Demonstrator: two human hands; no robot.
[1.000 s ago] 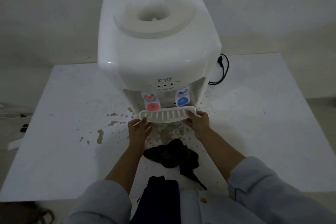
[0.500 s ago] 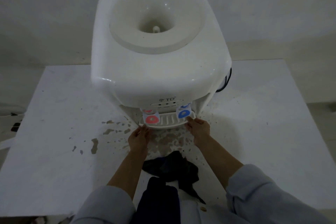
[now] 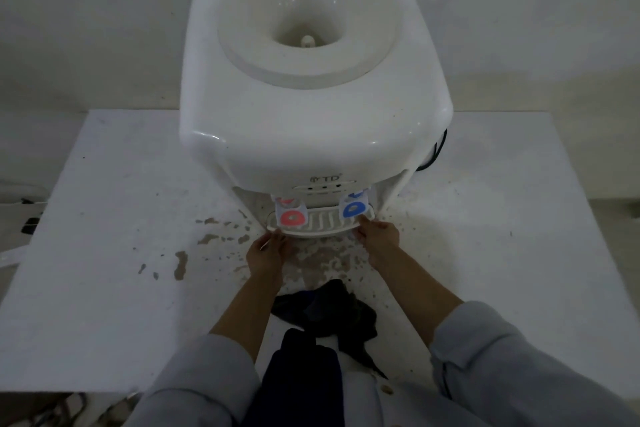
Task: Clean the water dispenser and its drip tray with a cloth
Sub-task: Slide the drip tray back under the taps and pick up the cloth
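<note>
We note L hand (image 3: 266, 251) and R hand (image 3: 379, 238), each grip clamped on an end of the drip tray (image 3: 320, 222), seated under the water dispenser (image 3: 311, 97) taps. Cloth (image 3: 325, 308) lies loose on tabletop (image 3: 104, 253), just behind both grips, toward us.

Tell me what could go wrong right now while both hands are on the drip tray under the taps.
The left hand and right hand hold the drip tray by its ends at the water dispenser; if it goes in tilted, it might jam or drop. A hand could also bump the red tap or blue tap. The dark cloth lies on the speckled, dirty table and may pick up grime.
</note>
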